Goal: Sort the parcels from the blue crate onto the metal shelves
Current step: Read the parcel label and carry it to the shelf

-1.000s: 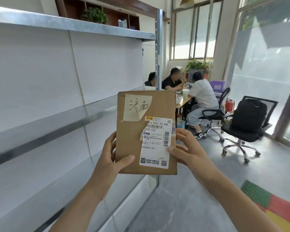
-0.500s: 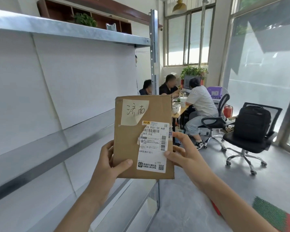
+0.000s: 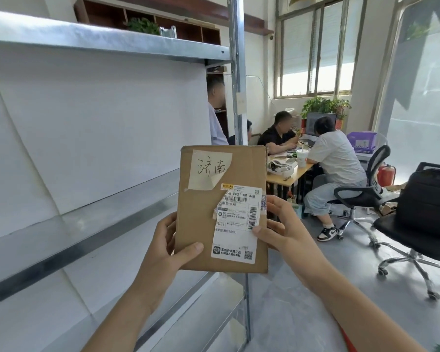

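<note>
At centre frame, a flat rectangular brown cardboard parcel (image 3: 201, 207) is held upright in the air, its labelled face toward the camera, just to the right of the grey galvanised metal shelves (image 3: 107, 44). Left hand (image 3: 167, 252): grasping the parcel at its lower left edge, thumb pressed on the front face, fingers wrapped behind. Right hand (image 3: 287, 233): grasping the right edge, thumb tip on the front, fingers curled around the side and back. A white printed shipping label (image 3: 236, 224) with barcodes and a QR code covers the lower right of the front face; the right thumb touches its edge. A pale strip of masking tape (image 3: 208, 170) with handwritten characters sits at the upper left, its lower corner overlapping the top of the label. The parcel touches no shelf; the shelf levels visible at left carry nothing, and white panels back them. The slotted metal upright post (image 3: 236, 72) of the shelving rises directly behind the parcel. Well apart, at right rear, several people sit at a wooden counter (image 3: 290, 174), and a black mesh office chair (image 3: 417, 224) carrying a black bag stands on the grey floor (image 3: 302, 313).
</note>
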Tool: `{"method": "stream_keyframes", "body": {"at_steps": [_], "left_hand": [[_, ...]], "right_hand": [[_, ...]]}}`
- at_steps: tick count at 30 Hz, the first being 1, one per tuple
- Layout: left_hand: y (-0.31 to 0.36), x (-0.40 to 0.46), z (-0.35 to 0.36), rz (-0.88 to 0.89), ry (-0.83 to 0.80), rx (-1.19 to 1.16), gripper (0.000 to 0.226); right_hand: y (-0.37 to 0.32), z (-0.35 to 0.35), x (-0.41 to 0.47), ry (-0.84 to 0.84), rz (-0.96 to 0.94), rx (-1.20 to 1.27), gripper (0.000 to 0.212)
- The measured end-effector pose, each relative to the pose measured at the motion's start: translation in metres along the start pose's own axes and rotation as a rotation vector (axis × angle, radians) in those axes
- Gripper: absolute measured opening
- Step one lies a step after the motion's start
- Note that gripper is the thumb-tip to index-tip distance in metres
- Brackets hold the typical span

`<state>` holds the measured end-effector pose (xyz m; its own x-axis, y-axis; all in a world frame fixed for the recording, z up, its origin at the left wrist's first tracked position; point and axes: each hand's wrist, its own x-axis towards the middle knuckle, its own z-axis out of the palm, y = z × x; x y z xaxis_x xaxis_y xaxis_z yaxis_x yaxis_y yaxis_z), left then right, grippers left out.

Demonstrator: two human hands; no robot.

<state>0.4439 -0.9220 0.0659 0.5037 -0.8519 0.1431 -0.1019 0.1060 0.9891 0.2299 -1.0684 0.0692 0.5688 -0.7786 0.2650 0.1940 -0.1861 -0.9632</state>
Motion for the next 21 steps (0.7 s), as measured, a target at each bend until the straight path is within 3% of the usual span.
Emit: {"method": "stream_keyframes", "body": {"at_steps": [6,13,19,21], "left_hand": [[-0.003,0.035,0.057,-0.004,0.109,0.01,0.092],[0.004,0.052,0.083,-0.038,0.135,0.087,0.089],[0.012,0.069,0.083,-0.007,0.131,0.181,0.078],[0.013,0.077,0.078,0.005,0.109,0.202,0.079]], "right_hand": [[0.002,-0.059,0.058,-0.11,0.002,-0.019,0.059],[-0.011,-0.098,0.117,-0.159,0.039,0.015,0.085],[-0.016,-0.1,0.149,-0.165,0.06,0.114,0.063],[-0.015,-0.101,0.159,-0.165,0.079,0.127,0.072]]}}
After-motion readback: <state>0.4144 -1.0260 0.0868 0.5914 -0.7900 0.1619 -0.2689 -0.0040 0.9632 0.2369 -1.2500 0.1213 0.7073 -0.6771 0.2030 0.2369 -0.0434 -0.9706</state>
